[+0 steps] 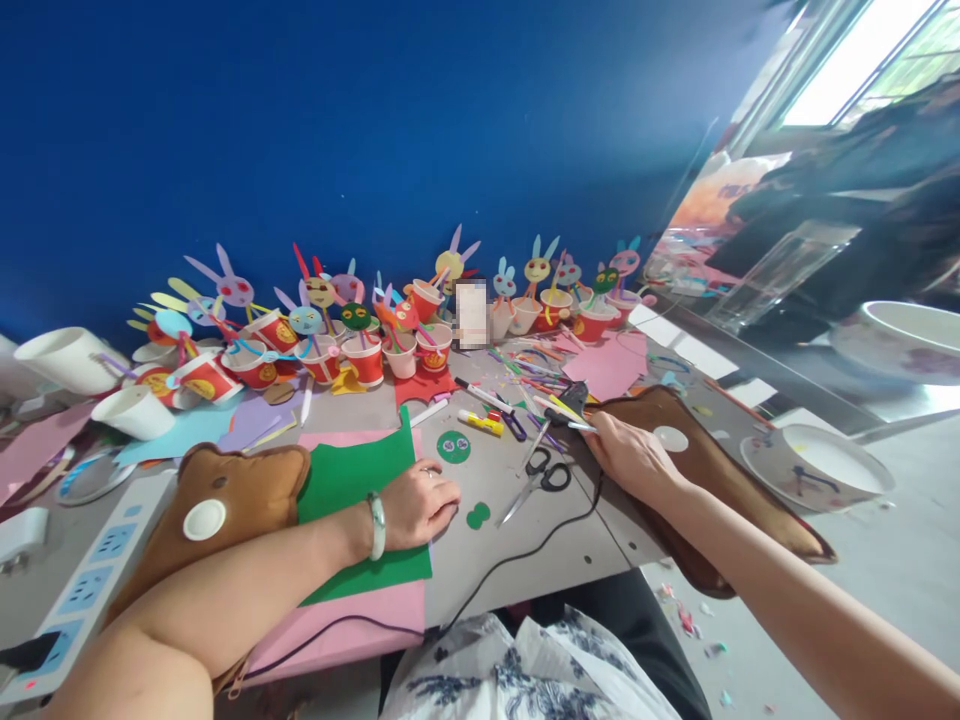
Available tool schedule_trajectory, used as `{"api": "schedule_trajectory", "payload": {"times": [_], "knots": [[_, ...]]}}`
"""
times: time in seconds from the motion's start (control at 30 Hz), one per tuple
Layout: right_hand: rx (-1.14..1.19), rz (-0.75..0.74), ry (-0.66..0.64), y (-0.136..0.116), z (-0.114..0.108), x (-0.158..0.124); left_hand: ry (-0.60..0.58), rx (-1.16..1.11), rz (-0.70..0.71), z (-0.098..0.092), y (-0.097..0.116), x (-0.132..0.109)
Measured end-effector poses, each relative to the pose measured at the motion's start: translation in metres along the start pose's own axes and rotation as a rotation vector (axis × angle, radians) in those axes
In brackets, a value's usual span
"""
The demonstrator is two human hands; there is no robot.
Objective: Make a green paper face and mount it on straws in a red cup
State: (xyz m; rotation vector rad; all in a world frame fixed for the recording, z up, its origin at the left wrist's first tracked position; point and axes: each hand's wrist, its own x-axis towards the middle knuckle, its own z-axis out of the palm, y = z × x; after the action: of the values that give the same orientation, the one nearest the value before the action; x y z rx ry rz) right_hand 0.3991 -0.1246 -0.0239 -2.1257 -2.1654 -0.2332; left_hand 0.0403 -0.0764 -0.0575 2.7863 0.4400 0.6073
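Black cord (525,552) curves over the grey table (465,558) on the near side of the black-handled scissors (551,478) and dips past the edge by the patterned cloth (495,675) on the lap. A knee snagging that slack could jerk whatever hangs on its other end. Left of the scissors, the left hand (424,503) lies palm down on a green sheet (352,475), its fingers loosely bent; I cannot tell whether anything is under them. Leaning on it could crease the sheet or slide it over the pink sheet (345,655) beneath.

Just left of the scissors' tips sits a small green two-lobed cutout (478,515), light enough for a sleeve or the cord to sweep away. Beyond it, still left of the scissors, lies a green disc with two eyes (454,447).

Right of and beyond the scissors, the right hand (626,455) bends its fingers at what looks like a black glue gun (574,398); how firmly they grasp it I cannot tell. If its nozzle is hot, careless contact could burn skin. Farther back, behind the scissors, crowded rabbit-eared paper cups (362,358) could topple if bumped.
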Motion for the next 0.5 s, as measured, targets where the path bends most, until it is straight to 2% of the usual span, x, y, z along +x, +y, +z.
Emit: {"api": "schedule_trajectory", "payload": {"times": [0.1, 0.2, 0.27, 0.4, 0.5], "knots": [[-0.002, -0.06, -0.115, -0.006, -0.002, 0.011, -0.002, 0.002, 0.0, 0.0, 0.0, 0.0], [-0.057, 0.046, -0.157, 0.001, -0.011, 0.022, -0.017, -0.006, -0.006, -0.001, 0.001, 0.0], [-0.097, 0.246, -0.096, 0.017, -0.019, 0.03, -0.033, -0.01, -0.013, -0.002, 0.001, 0.0], [-0.151, 0.51, -0.035, 0.07, -0.027, 0.038, -0.056, -0.012, -0.026, -0.001, 0.0, 0.0], [-0.114, 0.553, -0.099, 0.1, -0.023, 0.031, -0.048, -0.019, -0.033, 0.0, 0.0, 0.0]]}}
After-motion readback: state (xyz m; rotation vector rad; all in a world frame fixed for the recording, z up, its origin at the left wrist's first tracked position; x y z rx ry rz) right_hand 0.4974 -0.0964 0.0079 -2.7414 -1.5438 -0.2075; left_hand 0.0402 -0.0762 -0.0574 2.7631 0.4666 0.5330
